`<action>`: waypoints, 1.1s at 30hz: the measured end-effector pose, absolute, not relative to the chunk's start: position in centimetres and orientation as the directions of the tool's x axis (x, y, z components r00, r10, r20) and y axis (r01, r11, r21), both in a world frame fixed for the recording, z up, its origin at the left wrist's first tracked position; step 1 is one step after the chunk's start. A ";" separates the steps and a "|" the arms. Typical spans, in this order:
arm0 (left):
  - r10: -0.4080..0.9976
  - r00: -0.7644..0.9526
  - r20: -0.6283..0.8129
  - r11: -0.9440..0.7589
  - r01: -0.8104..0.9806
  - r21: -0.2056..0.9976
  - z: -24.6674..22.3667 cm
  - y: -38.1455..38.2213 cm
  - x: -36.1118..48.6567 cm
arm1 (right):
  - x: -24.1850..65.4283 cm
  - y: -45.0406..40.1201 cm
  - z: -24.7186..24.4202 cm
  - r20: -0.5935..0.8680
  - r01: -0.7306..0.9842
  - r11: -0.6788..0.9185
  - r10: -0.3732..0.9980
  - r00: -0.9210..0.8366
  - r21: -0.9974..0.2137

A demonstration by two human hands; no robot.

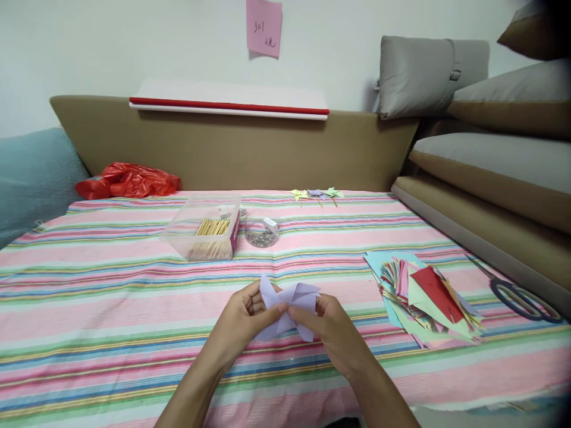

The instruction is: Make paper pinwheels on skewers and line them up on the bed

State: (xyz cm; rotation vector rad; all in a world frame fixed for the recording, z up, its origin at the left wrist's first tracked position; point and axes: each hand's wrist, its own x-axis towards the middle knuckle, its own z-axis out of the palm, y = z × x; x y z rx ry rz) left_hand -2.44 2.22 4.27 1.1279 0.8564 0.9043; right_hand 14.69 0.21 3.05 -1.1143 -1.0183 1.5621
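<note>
While the purple pinwheel (289,295) is held over the striped cloth (134,315), left hand (245,312) and right hand (329,321) are both clamped on it, thumbs (269,317) at the middle. If a thumb slips, I'd guess the folded tips spring open; squeeze too hard and the paper might crease. Past that, a clear tub (177,229) has wooden sticks (213,227) in it, and the round dish (254,225) next to it holds shiny bits (261,239), maybe pins.

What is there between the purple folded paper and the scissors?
The head view shows the right hand, then striped cloth, then a pile of coloured paper.
</note>
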 end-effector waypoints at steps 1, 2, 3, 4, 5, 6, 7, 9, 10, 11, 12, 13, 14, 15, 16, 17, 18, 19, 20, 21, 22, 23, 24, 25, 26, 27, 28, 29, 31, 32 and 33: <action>0.913 0.394 -0.106 0.181 -0.159 0.971 4.3 2.2 -2.5 | 14.6 0.2 3.1 -0.190 -0.214 -0.224 0.967 -0.168 -0.951; 0.912 0.396 -0.108 0.184 -0.159 0.970 4.4 2.3 -2.6 | 14.5 0.1 3.1 -0.184 -0.223 -0.221 0.968 -0.173 -0.949; 0.912 0.394 -0.112 0.186 -0.157 0.970 4.4 2.3 -2.6 | 14.4 0.1 3.0 -0.177 -0.242 -0.213 0.971 -0.161 -0.947; 0.916 0.386 -0.112 0.186 -0.161 0.969 4.4 2.3 -2.7 | 14.2 0.1 2.9 -0.170 -0.273 -0.201 0.977 -0.132 -0.941; 0.922 0.371 -0.110 0.187 -0.176 0.966 4.4 2.3 -2.8 | 14.0 0.1 2.8 -0.163 -0.317 -0.184 0.982 -0.092 -0.930; 0.930 0.353 -0.106 0.187 -0.203 0.961 4.3 2.3 -2.9 | 13.8 0.1 2.7 -0.155 -0.375 -0.163 0.987 -0.051 -0.913; 0.937 0.335 -0.099 0.184 -0.232 0.955 4.2 2.3 -2.9 | 13.5 0.2 2.6 -0.148 -0.444 -0.140 0.989 -0.018 -0.885; 0.943 0.323 -0.080 0.169 -0.260 0.951 3.8 2.2 -2.6 | 12.9 0.3 2.3 -0.141 -0.583 -0.104 0.990 0.018 -0.806; 0.939 0.337 -0.074 0.165 -0.251 0.954 3.6 2.1 -2.4 | 12.6 0.3 2.2 -0.140 -0.640 -0.094 0.990 0.022 -0.763; 0.934 0.349 -0.074 0.161 -0.229 0.960 3.3 2.0 -2.0 | 12.3 0.4 2.1 -0.145 -0.679 -0.091 0.989 0.023 -0.728; 0.934 0.350 -0.075 0.155 -0.207 0.966 3.0 1.8 -1.5 | 11.9 0.4 2.0 -0.149 -0.705 -0.091 0.989 0.022 -0.704; 0.941 0.330 -0.077 0.148 -0.196 0.969 2.8 1.6 -1.0 | 11.6 0.3 1.9 -0.155 -0.721 -0.090 0.988 0.024 -0.687; 0.955 0.285 -0.077 0.137 -0.199 0.970 2.5 1.4 -0.4 | 11.3 0.2 1.9 -0.159 -0.735 -0.089 0.987 0.026 -0.672; 0.971 0.229 -0.068 0.118 -0.212 0.970 2.4 1.3 0.2 | 11.0 0.2 1.9 -0.164 -0.751 -0.085 0.986 0.032 -0.655; 0.983 0.176 -0.053 0.093 -0.227 0.969 2.3 1.1 0.7 | 10.7 0.1 2.0 -0.168 -0.766 -0.075 0.985 0.043 -0.638; 0.991 0.132 -0.038 0.069 -0.243 0.967 2.3 0.9 1.1 | 10.5 0.0 2.0 -0.170 -0.781 -0.065 0.984 0.054 -0.621; 0.994 0.105 -0.024 0.051 -0.259 0.965 2.3 0.8 1.4 | 10.4 -0.1 2.1 -0.173 -0.795 -0.056 0.983 0.063 -0.604; 0.996 0.090 -0.015 0.039 -0.272 0.961 2.5 0.7 1.6 | 10.2 -0.2 2.2 -0.177 -0.806 -0.049 0.982 0.070 -0.590; 0.997 0.082 -0.012 0.035 -0.284 0.958 2.6 0.6 1.7 | 10.1 -0.3 2.2 -0.184 -0.813 -0.046 0.980 0.076 -0.581; 0.997 0.072 -0.015 0.035 -0.293 0.956 2.7 0.6 1.8 | 10.1 -0.4 2.3 -0.195 -0.817 -0.048 0.977 0.080 -0.574; 0.998 0.062 -0.021 0.038 -0.299 0.953 2.8 0.6 1.8 | 10.0 -0.4 2.3 -0.211 -0.820 -0.054 0.974 0.082 -0.570; 0.998 0.050 -0.028 0.042 -0.304 0.952 2.8 0.6 1.8 | 9.9 -0.4 2.3 -0.230 -0.821 -0.063 0.970 0.084 -0.567; 0.999 0.036 -0.036 0.045 -0.308 0.950 2.8 0.6 1.8 | 9.9 -0.5 2.4 -0.246 -0.822 -0.070 0.965 0.086 -0.565; 0.999 0.018 -0.043 0.046 -0.309 0.950 2.7 0.6 1.7 | 9.8 -0.5 2.4 -0.257 -0.824 -0.076 0.963 0.087 -0.562; 0.999 -0.001 -0.048 0.045 -0.308 0.950 2.7 0.6 1.7 | 9.7 -0.5 2.5 -0.265 -0.827 -0.077 0.960 0.089 -0.557; 0.998 -0.022 -0.051 0.042 -0.304 0.952 2.6 0.6 1.7 | 9.6 -0.5 2.5 -0.267 -0.830 -0.077 0.959 0.089 -0.553; 0.998 -0.042 -0.054 0.039 -0.297 0.954 2.5 0.5 1.7 | 9.4 -0.5 2.6 -0.268 -0.833 -0.077 0.959 0.088 -0.548; 0.997 -0.058 -0.055 0.036 -0.288 0.957 2.4 0.5 1.6 | 9.3 -0.5 2.6 -0.268 -0.834 -0.079 0.960 0.085 -0.546; 0.995 -0.079 -0.055 0.032 -0.271 0.962 2.3 0.4 1.6 | 9.1 -0.5 2.5 -0.273 -0.828 -0.091 0.959 0.077 -0.553; 0.995 -0.084 -0.056 0.032 -0.265 0.964 2.3 0.4 1.6 | 9.0 -0.5 2.4 -0.270 -0.817 -0.097 0.960 0.074 -0.569; 0.995 -0.088 -0.055 0.030 -0.263 0.964 2.3 0.5 1.5 | 9.1 -0.4 2.3 -0.255 -0.799 -0.097 0.964 0.073 -0.594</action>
